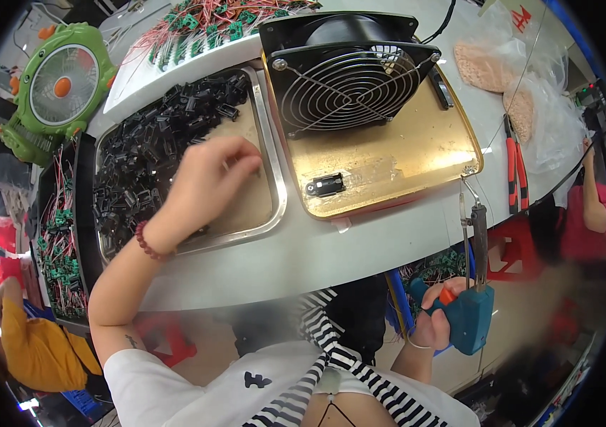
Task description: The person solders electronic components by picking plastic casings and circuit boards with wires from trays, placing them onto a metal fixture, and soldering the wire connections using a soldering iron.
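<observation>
My left hand [214, 178], with a dark red bead bracelet on its wrist, hangs over a metal tray [279, 192]. Its fingers are curled in; whether a small piece sits between them is hidden. A heap of small black plastic housings [146, 153] fills much of the tray. My right hand [434, 324] is wrapped round a teal soldering gun [470, 320] with an orange trigger. The gun points up, its metal tip near the corner of a gold-coloured metal box lid [395, 171]. One black housing [325, 185] lies alone on that lid.
A black fan with a wire guard [352, 92] stands at the lid's far side. Red-handled pliers [516, 174] and plastic bags of pinkish pieces [491, 64] lie right. A green toy-shaped fan [64, 82] stands left. Green wired boards [235, 28] fill a white tray. Other people sit nearby.
</observation>
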The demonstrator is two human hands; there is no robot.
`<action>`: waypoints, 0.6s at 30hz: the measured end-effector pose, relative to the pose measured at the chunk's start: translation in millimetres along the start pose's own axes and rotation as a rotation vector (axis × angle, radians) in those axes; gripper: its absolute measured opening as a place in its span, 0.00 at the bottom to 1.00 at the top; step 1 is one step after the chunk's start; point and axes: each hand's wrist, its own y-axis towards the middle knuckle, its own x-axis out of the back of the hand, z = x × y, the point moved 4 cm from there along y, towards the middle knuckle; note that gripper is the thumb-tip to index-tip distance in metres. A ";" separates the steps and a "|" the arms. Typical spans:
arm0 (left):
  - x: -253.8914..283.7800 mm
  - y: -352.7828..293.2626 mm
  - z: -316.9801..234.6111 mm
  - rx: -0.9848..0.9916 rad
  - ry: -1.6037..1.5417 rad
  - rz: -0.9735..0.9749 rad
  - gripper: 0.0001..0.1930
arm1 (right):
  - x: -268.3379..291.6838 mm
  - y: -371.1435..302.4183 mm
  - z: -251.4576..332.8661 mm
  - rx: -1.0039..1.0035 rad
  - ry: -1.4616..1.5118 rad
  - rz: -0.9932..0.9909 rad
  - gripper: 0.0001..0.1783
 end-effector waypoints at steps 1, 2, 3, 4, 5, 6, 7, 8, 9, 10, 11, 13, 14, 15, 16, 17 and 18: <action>-2.0 -1.9 1.6 0.002 0.000 -0.001 0.04 | -0.2 0.3 0.4 -0.015 0.020 -0.040 0.29; -4.2 -3.8 2.2 -0.045 0.064 -0.013 0.05 | 0.5 0.2 0.6 -0.030 0.040 -0.080 0.30; -5.0 -5.7 1.2 -0.092 0.128 -0.026 0.05 | 1.3 0.0 1.0 -0.032 0.042 -0.078 0.30; -4.6 -5.1 0.3 -0.093 0.127 -0.024 0.05 | 2.4 -0.5 0.8 -0.027 0.046 -0.073 0.30; 0.4 -4.1 -2.3 -0.090 0.186 -0.101 0.05 | 3.4 -1.1 0.6 -0.023 0.050 -0.067 0.30; 5.7 -3.7 -5.9 -0.087 0.245 -0.178 0.05 | 4.5 -2.3 0.4 -0.023 0.050 -0.070 0.30; 8.3 -5.1 -7.5 -0.018 0.238 -0.120 0.07 | 5.4 -3.6 0.4 -0.026 0.043 -0.072 0.30; 8.1 -10.2 -8.1 -0.022 0.239 -0.116 0.07 | 6.0 -4.5 0.5 -0.029 0.036 -0.075 0.30; 4.4 -17.3 -11.6 -0.102 0.284 -0.050 0.07 | 5.2 -4.0 1.3 -0.027 0.034 -0.081 0.30; 0.4 -25.1 -15.7 -0.178 0.330 0.013 0.07 | 2.4 -2.7 2.7 -0.029 0.041 -0.066 0.30; -3.6 -30.1 -16.0 -0.255 0.391 -0.062 0.07 | 0.3 -1.9 3.5 -0.030 0.048 -0.051 0.30; -2.9 -33.0 -13.8 -0.236 0.326 -0.100 0.07 | -0.6 -1.7 3.5 -0.022 0.059 -0.044 0.30; -0.7 -33.3 -13.8 -0.216 0.261 -0.140 0.06 | -0.5 -1.2 3.4 -0.014 0.071 -0.034 0.30; 6.5 -33.1 -24.6 -0.251 0.254 -0.205 0.05 | 1.3 -0.6 3.0 -0.012 0.072 -0.034 0.30; 14.0 -32.3 -42.5 -0.276 0.223 -0.276 0.05 | 2.8 -1.4 2.0 0.003 0.068 -0.021 0.30; 19.2 -31.1 -62.8 -0.330 0.204 -0.313 0.05 | 4.1 -2.3 2.7 0.015 0.067 -0.008 0.30; 21.2 -30.0 -81.4 -0.384 0.182 -0.350 0.06 | 3.4 -2.8 4.1 0.015 0.062 -0.013 0.30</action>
